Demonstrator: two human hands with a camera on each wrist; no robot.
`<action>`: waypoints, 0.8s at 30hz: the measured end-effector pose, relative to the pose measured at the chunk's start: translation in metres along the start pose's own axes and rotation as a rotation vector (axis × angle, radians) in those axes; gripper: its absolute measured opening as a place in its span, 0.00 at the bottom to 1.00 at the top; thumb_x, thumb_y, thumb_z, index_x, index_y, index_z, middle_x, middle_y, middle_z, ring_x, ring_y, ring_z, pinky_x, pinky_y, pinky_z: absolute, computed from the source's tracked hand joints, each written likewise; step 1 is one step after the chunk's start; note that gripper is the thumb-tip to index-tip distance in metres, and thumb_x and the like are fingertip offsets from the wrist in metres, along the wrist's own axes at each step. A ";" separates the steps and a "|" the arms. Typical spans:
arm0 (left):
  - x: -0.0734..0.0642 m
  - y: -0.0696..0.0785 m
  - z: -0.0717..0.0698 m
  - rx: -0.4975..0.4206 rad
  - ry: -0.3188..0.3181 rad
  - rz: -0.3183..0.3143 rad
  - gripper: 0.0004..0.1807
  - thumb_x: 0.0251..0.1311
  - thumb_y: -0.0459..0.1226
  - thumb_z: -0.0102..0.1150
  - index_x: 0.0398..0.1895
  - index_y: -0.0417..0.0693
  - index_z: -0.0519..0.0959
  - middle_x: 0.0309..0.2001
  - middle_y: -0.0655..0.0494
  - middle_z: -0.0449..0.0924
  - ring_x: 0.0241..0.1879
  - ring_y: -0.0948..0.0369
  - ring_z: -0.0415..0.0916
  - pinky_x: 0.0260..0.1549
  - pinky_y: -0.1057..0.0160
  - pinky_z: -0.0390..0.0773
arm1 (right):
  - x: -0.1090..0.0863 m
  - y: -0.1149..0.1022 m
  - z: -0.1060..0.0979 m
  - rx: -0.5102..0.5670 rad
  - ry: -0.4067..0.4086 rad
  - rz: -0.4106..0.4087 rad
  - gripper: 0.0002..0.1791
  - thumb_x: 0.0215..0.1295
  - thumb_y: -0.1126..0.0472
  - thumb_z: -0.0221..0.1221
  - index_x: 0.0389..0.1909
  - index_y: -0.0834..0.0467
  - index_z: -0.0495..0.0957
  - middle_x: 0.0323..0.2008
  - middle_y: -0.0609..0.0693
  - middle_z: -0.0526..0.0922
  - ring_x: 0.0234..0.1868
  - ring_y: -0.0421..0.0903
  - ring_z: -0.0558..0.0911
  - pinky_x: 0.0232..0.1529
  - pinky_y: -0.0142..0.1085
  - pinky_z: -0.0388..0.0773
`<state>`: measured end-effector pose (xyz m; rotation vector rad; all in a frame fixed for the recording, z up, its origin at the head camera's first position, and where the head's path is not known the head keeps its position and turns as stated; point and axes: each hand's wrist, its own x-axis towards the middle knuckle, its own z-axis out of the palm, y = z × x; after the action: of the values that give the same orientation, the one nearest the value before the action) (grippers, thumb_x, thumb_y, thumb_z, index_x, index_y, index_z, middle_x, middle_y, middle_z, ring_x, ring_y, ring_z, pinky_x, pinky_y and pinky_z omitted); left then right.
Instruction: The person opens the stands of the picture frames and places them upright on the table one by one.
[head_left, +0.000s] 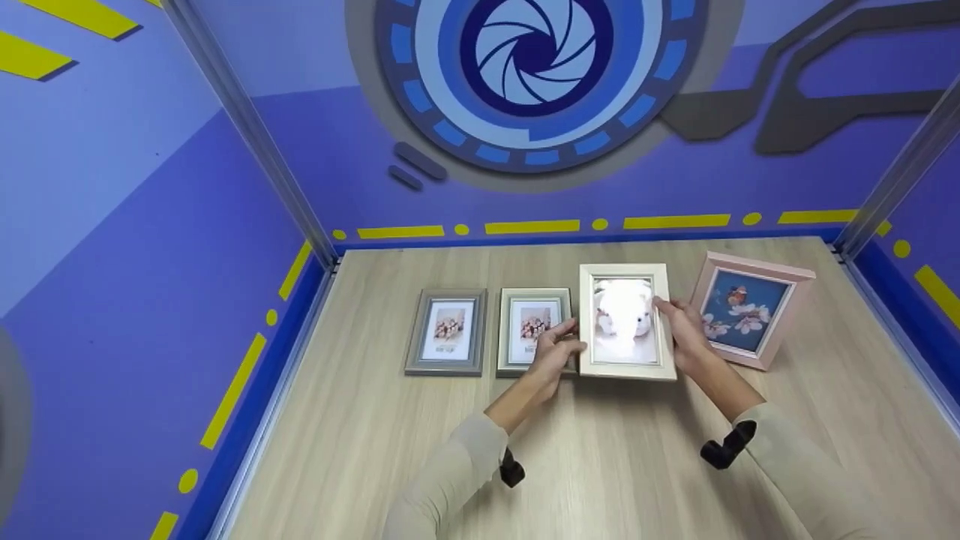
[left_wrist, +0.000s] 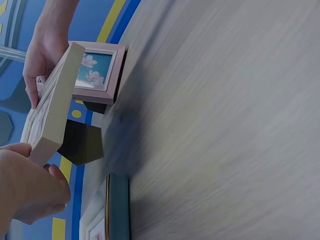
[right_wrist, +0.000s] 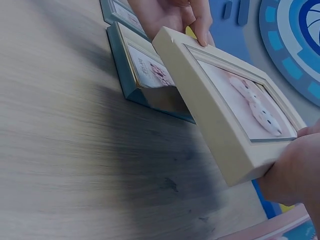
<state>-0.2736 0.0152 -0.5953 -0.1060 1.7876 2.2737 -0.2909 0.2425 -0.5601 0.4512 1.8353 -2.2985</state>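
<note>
Held between both hands by its long sides, as the cream picture frame (head_left: 624, 322): apparently off the tabletop (head_left: 637, 465), leaning back a little, with a dark strut (left_wrist: 84, 143) jutting out behind. Set with its long axis running from 12 to 6 o'clock in the head view. Squarely between the two grips, so nearer to neither, and touched by both. Pinched around 8 to 9 o'clock by the left hand (head_left: 553, 351), with thumb and fingers narrow on the edge. Gripped toward 2 to 3 o'clock by the right hand (head_left: 686, 330), with thumb on the front border and fingers mostly hidden. Probably prone to twisting under uneven pressure, given holds at slightly different heights. Impossible to tell of any contact between strut and tabletop.

Outward at 9 o'clock, on to the champagne frame (head_left: 529, 322), lying flat and partly covered by the left hand; farther along, to the grey frame (head_left: 448, 332), also flat. Outward at 3 o'clock, past the right hand, to the pink frame (head_left: 752, 309), standing and leaning back. Well apart at 12 o'clock, up to the blue wall (head_left: 675, 195).
</note>
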 end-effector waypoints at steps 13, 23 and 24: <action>-0.004 0.003 -0.002 0.044 -0.037 -0.015 0.38 0.58 0.31 0.61 0.75 0.48 0.67 0.59 0.50 0.82 0.42 0.64 0.78 0.47 0.65 0.79 | 0.002 0.001 -0.003 0.033 -0.023 -0.009 0.14 0.80 0.52 0.49 0.57 0.54 0.65 0.38 0.38 0.79 0.39 0.33 0.82 0.43 0.28 0.82; -0.011 0.009 0.001 0.011 -0.070 0.017 0.37 0.62 0.31 0.60 0.77 0.46 0.64 0.44 0.54 0.85 0.34 0.65 0.78 0.38 0.67 0.80 | 0.001 0.008 -0.005 0.107 -0.063 0.022 0.13 0.80 0.52 0.48 0.56 0.54 0.64 0.36 0.38 0.81 0.39 0.34 0.83 0.42 0.32 0.85; -0.012 0.010 0.001 0.005 -0.071 0.019 0.37 0.62 0.32 0.60 0.76 0.47 0.65 0.43 0.56 0.85 0.32 0.66 0.77 0.34 0.68 0.79 | 0.001 0.008 -0.005 0.104 -0.061 0.024 0.15 0.80 0.51 0.49 0.57 0.55 0.65 0.37 0.39 0.81 0.39 0.33 0.83 0.42 0.32 0.85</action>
<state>-0.2642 0.0121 -0.5830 -0.0067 1.7664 2.2564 -0.2890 0.2452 -0.5687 0.4103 1.6794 -2.3723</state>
